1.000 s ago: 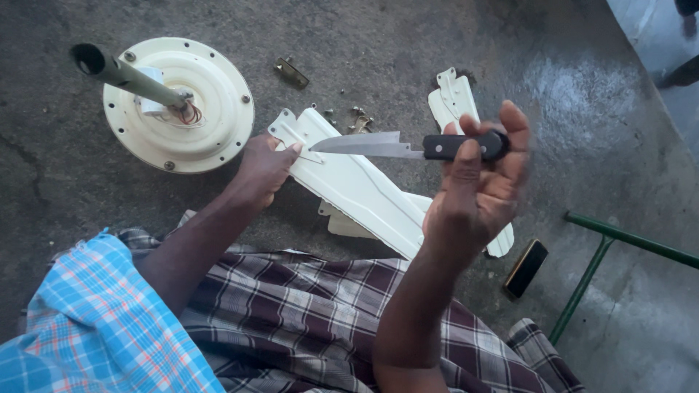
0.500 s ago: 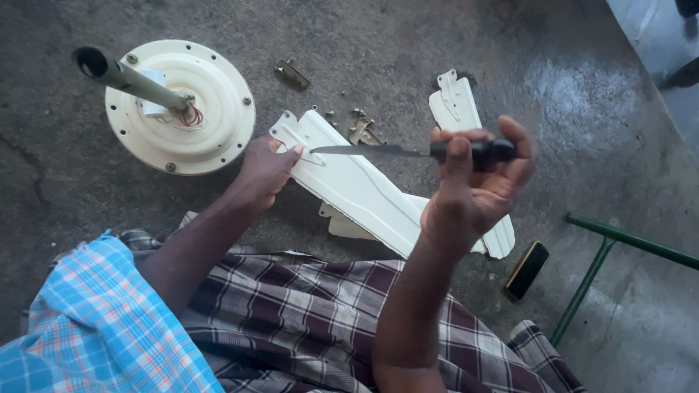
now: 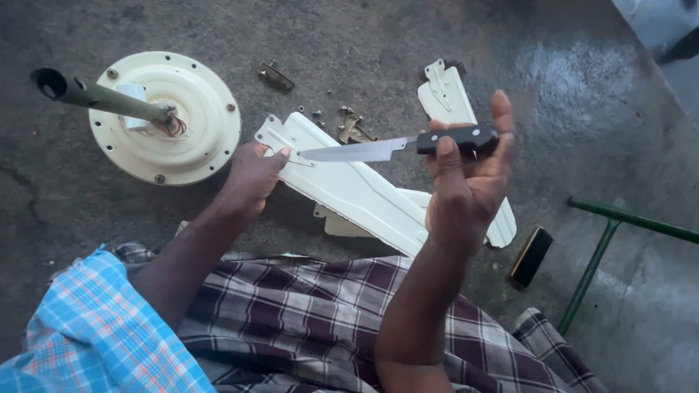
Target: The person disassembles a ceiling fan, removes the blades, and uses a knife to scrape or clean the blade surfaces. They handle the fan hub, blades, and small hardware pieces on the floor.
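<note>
My left hand [image 3: 251, 178] grips the bracket end of the cream fan blade [image 3: 349, 185], which lies across my lap just right of the fan motor [image 3: 164, 116]. My right hand [image 3: 466, 189] loosely cradles the knife [image 3: 397, 148], its tip touching that bracket. The blades are already off the motor, screws [image 3: 349, 127] lie loose beyond the blade, and the scraping looks barely begun.

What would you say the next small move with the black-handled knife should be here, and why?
Probably bring the knife tip down onto the bracket end of the cream fan blade. The right hand holds the black-handled steel knife level above the blade, tip pointing toward the left hand, which pins that end to the grey concrete floor. The tip looks clear of the blade.
</note>
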